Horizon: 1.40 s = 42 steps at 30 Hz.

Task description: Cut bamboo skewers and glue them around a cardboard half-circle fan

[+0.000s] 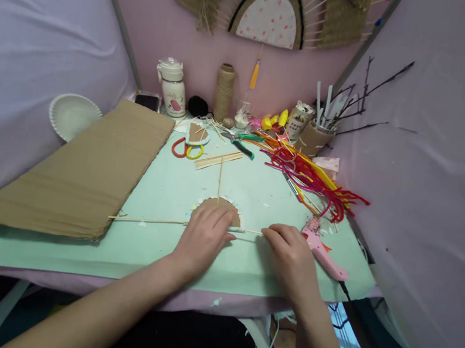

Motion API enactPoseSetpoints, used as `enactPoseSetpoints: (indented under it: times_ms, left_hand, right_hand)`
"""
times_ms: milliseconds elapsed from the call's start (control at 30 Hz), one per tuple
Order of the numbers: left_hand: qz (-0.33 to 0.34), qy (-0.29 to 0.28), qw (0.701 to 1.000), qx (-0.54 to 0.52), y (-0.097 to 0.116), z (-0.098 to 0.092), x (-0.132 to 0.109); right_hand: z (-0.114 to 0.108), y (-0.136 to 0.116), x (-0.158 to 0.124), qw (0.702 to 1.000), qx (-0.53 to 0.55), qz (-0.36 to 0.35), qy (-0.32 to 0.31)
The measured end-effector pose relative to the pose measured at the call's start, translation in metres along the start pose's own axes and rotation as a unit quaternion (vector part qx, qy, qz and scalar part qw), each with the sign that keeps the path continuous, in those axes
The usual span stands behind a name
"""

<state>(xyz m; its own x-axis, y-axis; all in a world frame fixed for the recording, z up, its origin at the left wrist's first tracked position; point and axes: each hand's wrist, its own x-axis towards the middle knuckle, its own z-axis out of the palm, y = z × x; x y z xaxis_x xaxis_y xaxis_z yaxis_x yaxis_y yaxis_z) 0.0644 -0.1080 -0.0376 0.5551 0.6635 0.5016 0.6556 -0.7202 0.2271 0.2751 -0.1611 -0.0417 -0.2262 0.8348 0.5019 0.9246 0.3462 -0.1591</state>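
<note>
cardboard half-disc (224, 203), lying flat near the front of the mint table cover (156, 256), its straight edge towards the person. it should be feather-light and stiffish, yet prone to creasing if pinched hard; its broad face or straight edge looks the safest hold, sparing the pale, ruffled curved rim. the left hand (207, 232) lies over it, fingers together and thumb apart; whether it also grips the edge i cannot tell. the right hand (288, 254) seems to pinch a thin stick between thumb and fingertips. slim wooden length (148, 220) also shows beyond the left hand, which hides whether the two join. such sticks would likely snap when bent, so they want light fingers. another slender rod (220, 181) points away from the curve towards a loose bundle of straight sticks (218, 161). farther out sit a smooth pink glue gun (326, 255), fuzzy, bendy pipe cleaners (296, 164), a ragged-edged cardboard sheet (81, 172) and a coarse, cylindrical twine spool (223, 92).
</note>
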Motion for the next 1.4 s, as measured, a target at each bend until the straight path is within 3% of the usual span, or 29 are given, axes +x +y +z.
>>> enactPoseSetpoints:
  times_ms: [133,467,733,833,1200,1400]
  left_hand:
    - [-0.002,-0.044,0.999,0.019,-0.007,0.006,-0.003]
    - [-0.005,-0.036,0.998,0.054,-0.01,0.004,-0.006]
    - [-0.013,-0.032,0.997,0.064,-0.011,0.004,-0.01]
    - [-0.014,-0.025,0.998,0.063,-0.012,0.006,-0.01]
    - [-0.029,-0.009,0.998,0.05,-0.012,0.009,-0.013]
    - [-0.024,-0.013,0.999,0.048,-0.014,0.011,-0.014]
  right_hand:
    - [-0.003,0.009,-0.002,0.999,-0.023,0.021,-0.014]
    - [-0.003,0.008,0.001,0.999,0.002,0.028,-0.017]
    - [0.008,-0.029,0.019,0.99,0.116,0.048,0.069]
    - [0.018,-0.037,0.017,0.984,0.152,0.06,0.072]
    - [0.017,-0.005,-0.013,0.99,0.087,0.094,0.059]
    - [0.015,-0.006,-0.018,0.994,0.078,0.071,0.032]
